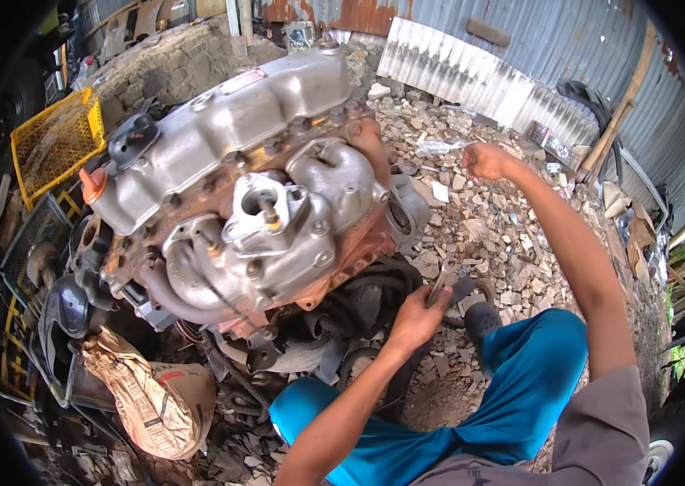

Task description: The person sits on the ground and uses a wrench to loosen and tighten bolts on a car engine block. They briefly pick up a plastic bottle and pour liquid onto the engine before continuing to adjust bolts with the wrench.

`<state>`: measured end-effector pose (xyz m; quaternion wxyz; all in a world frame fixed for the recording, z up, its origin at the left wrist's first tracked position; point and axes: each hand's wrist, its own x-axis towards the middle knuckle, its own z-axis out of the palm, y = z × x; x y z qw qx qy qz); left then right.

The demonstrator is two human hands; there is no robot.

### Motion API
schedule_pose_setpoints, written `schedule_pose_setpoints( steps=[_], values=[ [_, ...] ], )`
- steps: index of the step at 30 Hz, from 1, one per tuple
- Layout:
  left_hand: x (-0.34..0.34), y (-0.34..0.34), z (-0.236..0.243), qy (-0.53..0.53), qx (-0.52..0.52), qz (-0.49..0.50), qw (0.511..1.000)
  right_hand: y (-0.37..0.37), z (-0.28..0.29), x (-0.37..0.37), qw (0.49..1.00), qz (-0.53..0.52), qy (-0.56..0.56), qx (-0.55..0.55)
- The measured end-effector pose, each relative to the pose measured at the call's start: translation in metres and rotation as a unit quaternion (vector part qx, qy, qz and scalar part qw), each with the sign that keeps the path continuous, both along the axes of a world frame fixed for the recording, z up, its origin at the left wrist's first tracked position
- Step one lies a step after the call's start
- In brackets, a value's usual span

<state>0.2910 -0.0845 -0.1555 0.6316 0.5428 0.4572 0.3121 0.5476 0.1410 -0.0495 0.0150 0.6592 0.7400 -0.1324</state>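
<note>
Inline engine [285, 227] sits by the left edge of the rubble ground [520, 271], spanner work seemingly in hand: left hand [419, 317] grips a spanner-like tool [441, 282], right hand [488, 162] curls, contents unclear, and the next move likely calls for seating that tool squarely.

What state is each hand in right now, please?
Left hand: closed around a metal tool.
Right hand: looks curled; whether it holds anything cannot be told.

A rough outdoor repair yard, as a large engine [306, 212] showed, set beside heaped scrap parts [68, 312]; broken stones [512, 243] covered the ground, corrugated metal sheets [549, 40] formed a wall; a wooden pole [621, 105] leaned there.
</note>
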Motion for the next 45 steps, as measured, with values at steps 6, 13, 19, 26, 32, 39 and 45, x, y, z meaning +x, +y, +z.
schedule_pose_setpoints(
  steps=[6, 13, 19, 26, 32, 39, 45],
  values=[
    [0.017, 0.023, -0.02, 0.096, 0.025, 0.06, 0.993, 0.082, -0.162, 0.042, 0.987, -0.118, 0.017, -0.111],
    [0.053, 0.08, -0.054, 0.177, 0.117, 0.318, 0.924, 0.127, -0.302, 0.079, 0.983, -0.033, -0.067, -0.171],
    [0.094, 0.14, -0.044, 0.27, 0.23, 0.411, 0.84, 0.19, -0.417, 0.137, 0.997, 0.026, 0.018, -0.074],
    [0.123, 0.19, -0.052, 0.401, 0.303, 0.464, 0.73, 0.267, -0.477, 0.128, 0.991, 0.0, 0.133, -0.036],
    [0.105, 0.198, -0.066, 0.491, 0.403, 0.42, 0.649, 0.283, -0.461, 0.088, 0.991, 0.054, 0.101, 0.066],
    [0.111, 0.2, -0.075, 0.503, 0.421, 0.436, 0.617, 0.29, -0.476, 0.091, 0.979, 0.084, 0.13, 0.135],
    [0.111, 0.199, -0.073, 0.505, 0.423, 0.431, 0.616, 0.281, -0.482, 0.095, 0.971, 0.109, 0.126, 0.172]
  ],
)
